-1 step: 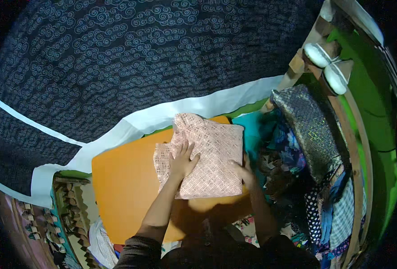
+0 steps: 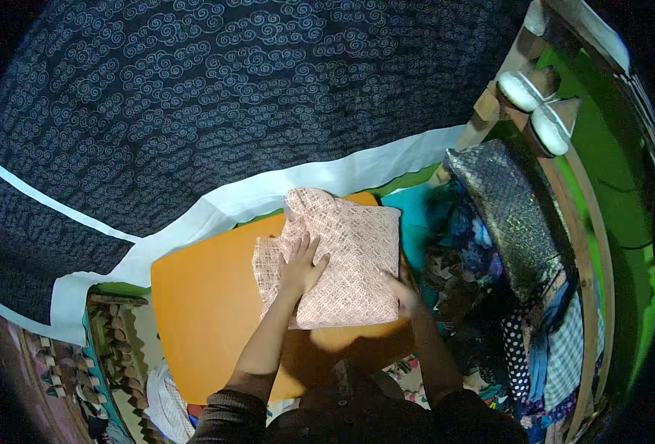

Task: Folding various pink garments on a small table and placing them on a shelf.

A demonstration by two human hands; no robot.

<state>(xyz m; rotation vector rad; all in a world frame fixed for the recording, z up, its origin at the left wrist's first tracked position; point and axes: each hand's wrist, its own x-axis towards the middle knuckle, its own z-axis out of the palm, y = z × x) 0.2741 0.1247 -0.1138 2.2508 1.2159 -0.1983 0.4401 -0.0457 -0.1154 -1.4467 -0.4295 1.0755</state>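
**Folded cloth on orange board: position and handling**

Nothing is seen to have shifted between the earlier frame and the present one; both hands and the cloth are found in the same places.

The folded pink cloth [image 2: 342, 255] is laid at the far right corner of the orange board [image 2: 201, 311], with its far edge overhanging the board's far edge. The left hand [image 2: 301, 266] is pressed flat on the cloth's left half, fingers spread wide, nothing being gripped. The right hand [image 2: 401, 288] is set against the cloth's near right corner; whether that corner is pinched cannot be told.

The cloth is judged light, soft and limp, with a woven, slightly open texture that should not slip readily. It is best taken at the folded edges or corners, so that the layers are kept together.

A pale pink ground with a fine grid pattern is shown. A dark patterned sheet [image 2: 231, 96] with a white border lies beyond; piled clothes [image 2: 505, 244] lie to the right.
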